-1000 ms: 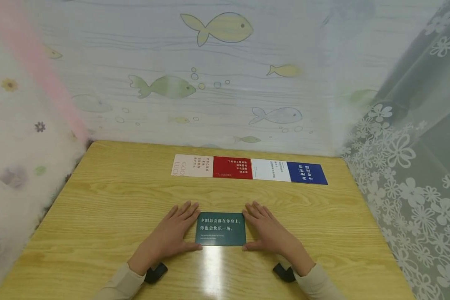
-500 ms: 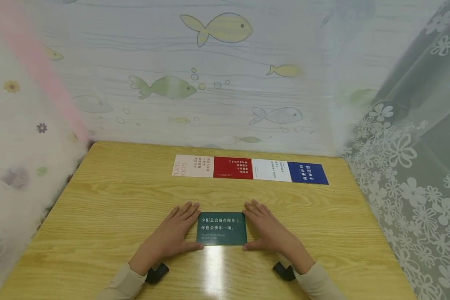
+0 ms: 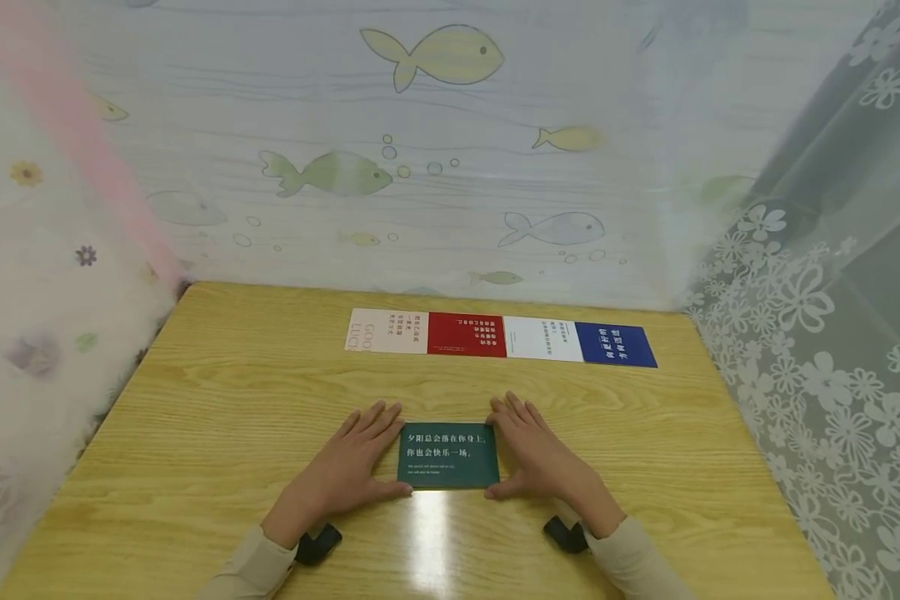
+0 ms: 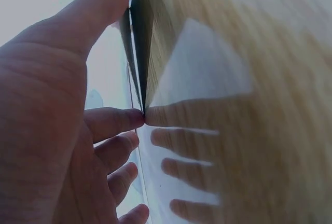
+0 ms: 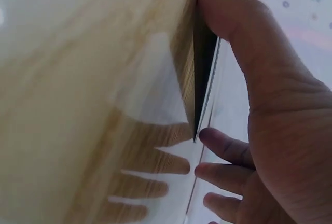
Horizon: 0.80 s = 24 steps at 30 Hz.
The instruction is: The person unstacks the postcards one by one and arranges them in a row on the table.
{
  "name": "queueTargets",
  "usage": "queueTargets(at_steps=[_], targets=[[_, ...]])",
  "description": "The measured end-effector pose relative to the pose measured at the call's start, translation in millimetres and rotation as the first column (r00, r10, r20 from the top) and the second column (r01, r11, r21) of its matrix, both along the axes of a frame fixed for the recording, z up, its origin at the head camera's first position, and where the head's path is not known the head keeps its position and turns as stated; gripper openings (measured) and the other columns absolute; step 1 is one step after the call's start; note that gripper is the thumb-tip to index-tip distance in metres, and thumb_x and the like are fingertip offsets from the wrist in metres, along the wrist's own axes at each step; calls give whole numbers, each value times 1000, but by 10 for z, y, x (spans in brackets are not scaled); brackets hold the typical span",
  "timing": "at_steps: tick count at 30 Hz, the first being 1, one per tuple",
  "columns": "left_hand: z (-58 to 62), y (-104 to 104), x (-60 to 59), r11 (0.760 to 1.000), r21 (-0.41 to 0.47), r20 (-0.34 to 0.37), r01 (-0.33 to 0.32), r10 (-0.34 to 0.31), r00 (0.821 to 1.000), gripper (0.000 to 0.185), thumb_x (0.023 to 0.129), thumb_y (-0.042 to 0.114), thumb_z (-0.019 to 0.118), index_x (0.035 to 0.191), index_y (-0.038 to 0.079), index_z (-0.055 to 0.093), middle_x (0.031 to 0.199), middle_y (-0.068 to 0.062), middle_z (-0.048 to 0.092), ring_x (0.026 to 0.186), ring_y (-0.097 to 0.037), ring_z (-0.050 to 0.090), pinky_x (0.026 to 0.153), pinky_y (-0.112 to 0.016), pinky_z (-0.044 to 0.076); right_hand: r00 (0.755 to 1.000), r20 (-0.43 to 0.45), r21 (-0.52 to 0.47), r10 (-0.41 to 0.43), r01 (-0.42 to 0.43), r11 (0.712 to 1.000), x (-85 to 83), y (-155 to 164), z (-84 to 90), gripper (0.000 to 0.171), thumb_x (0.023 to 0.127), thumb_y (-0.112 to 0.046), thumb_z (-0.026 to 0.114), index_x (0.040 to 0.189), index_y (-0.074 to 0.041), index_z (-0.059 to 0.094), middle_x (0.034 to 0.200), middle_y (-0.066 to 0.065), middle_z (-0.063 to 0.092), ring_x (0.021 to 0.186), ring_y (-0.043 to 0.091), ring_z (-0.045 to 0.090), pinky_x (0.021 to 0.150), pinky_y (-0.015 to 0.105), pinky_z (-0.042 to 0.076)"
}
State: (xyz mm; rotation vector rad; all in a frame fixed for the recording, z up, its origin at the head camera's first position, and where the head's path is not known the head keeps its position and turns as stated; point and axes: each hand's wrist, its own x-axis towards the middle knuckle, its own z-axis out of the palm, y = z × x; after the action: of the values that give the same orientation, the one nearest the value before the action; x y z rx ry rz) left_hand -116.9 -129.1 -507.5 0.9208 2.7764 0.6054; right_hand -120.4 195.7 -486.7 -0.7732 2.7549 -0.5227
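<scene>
Hands flank a dark green card (image 3: 447, 456) lying flat at the near middle of the wooden table (image 3: 195, 417). Left hand (image 3: 348, 469) lies palm down at the card's left edge, fingers straight and together, thumb along the near left corner. Right hand (image 3: 536, 454) mirrors it at the right edge, fingers likewise extended, thumb at the near right corner. Neither hand grips the card; both touch its edges with flat fingers. The left wrist view confirms the index fingertip (image 4: 127, 117) against the card's corner, and the right wrist view shows the thumb (image 5: 223, 11) pressed to the card's edge (image 5: 203, 68).

Judgement: the step in hand appears to be squaring or positioning the card between the two hands. Any next move would call for even pressure from both sides so the card slides without turning, or a pinch at one edge to lift it, since it lies flush on the glossy surface.

Surroundings: four cards lie in a touching row at the far side — a beige card (image 3: 386, 331), a red card (image 3: 467, 334), a white card (image 3: 543, 339) and a blue card (image 3: 615, 345). The table between that row and the green card is bare. Fish-patterned sheeting (image 3: 435, 150) hangs behind the table; floral lace curtain (image 3: 810, 333) hangs at the right. Nothing obstructs either hand.
</scene>
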Motion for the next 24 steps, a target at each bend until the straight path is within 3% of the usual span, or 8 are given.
queueTargets(at_steps=[8, 18, 24], targets=[[5, -17, -21, 1000, -13, -5, -6, 6, 1000, 110, 82, 72, 69, 160, 5, 31, 168, -12, 25, 156, -34, 19, 126, -56, 18, 1000, -8, -18, 4, -4, 1000, -33, 7, 18, 95, 64, -54, 93, 132, -5, 49, 164, 24, 29, 155, 44, 14, 127, 59, 9], [24, -9, -76, 998, 31, -44, 46, -44, 998, 101, 75, 68, 77, 147, 2, 53, 166, -13, 30, 156, -32, 21, 127, -53, 17, 995, -97, -38, 10, -14, 999, -19, 37, 55, 108, 60, -59, 92, 140, -2, 48, 164, 22, 30, 155, 43, 15, 126, 62, 9], [2, 10, -96, 997, 54, -85, 63, -58, 995, 104, 71, 65, 82, 148, 2, 51, 165, -14, 33, 155, -34, 23, 126, -55, 21, 992, -129, -44, 1, -7, 999, 11, 65, 80, 107, 58, -60, 93, 138, -4, 49, 164, 22, 31, 155, 42, 16, 126, 62, 10]])
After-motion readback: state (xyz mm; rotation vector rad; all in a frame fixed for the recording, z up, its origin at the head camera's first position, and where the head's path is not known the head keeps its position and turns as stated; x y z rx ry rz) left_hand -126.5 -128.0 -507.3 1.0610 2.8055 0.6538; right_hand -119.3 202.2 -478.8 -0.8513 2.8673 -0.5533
